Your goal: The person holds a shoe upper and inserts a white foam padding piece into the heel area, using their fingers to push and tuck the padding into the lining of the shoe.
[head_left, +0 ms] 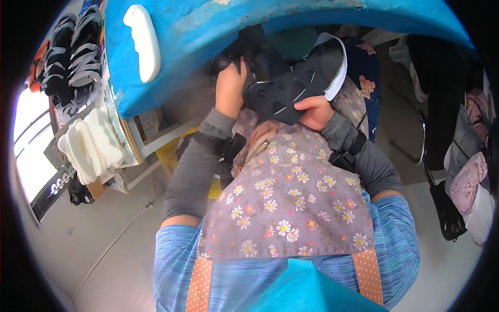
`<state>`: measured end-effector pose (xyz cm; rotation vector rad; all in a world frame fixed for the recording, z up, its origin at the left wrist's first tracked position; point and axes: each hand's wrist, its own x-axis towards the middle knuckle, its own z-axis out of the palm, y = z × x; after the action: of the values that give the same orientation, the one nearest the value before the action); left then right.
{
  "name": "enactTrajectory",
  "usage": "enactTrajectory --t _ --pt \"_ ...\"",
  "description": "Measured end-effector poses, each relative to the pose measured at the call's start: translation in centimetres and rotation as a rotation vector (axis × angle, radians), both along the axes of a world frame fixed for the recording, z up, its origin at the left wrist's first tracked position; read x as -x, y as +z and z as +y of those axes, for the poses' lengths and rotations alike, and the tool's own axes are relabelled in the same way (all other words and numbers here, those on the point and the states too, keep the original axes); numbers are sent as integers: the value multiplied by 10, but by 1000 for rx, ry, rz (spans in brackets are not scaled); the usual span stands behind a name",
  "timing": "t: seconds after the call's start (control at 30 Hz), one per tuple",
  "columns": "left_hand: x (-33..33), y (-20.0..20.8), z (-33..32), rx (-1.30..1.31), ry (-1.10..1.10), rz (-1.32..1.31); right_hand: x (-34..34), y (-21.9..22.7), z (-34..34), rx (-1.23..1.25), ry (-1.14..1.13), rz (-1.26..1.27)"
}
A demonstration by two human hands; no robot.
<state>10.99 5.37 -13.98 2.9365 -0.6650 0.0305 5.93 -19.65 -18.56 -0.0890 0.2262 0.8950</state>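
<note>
Shoe upper [275, 93], dark, spread over flowered apron [291, 208]; right hand [316, 112] grasps near edge, thumb on top, likely for steadiness. Left hand [230, 91] at left end, fingers' hold unclear. White sole [144, 44] lies on blue worktop [192, 21], presumably kept handy.

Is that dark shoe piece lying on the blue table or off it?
Off the table: the right hand holds the piece over the apron.
</note>
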Motion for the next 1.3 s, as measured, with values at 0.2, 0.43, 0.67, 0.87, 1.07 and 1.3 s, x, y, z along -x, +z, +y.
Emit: enactTrajectory --t 0.2,0.43,0.67,0.87,1.07,1.3 --pt "9 46 -33 475 658 -68 0 20 -3 -46 -1 -146" --pt "22 24 -25 215 490 -78 -5 0 -5 -70 18 -35" --pt "17 4 3 -152 102 -1 -4 5 -2 54 -25 -89" --pt "7 -19 7 122 56 190 -4 5 -7 120 30 -138" --pt "6 -22 8 106 -17 118 -6 14 1 58 -39 -48" --pt "16 -4 10 102 161 -66 -4 19 4 79 -39 26"
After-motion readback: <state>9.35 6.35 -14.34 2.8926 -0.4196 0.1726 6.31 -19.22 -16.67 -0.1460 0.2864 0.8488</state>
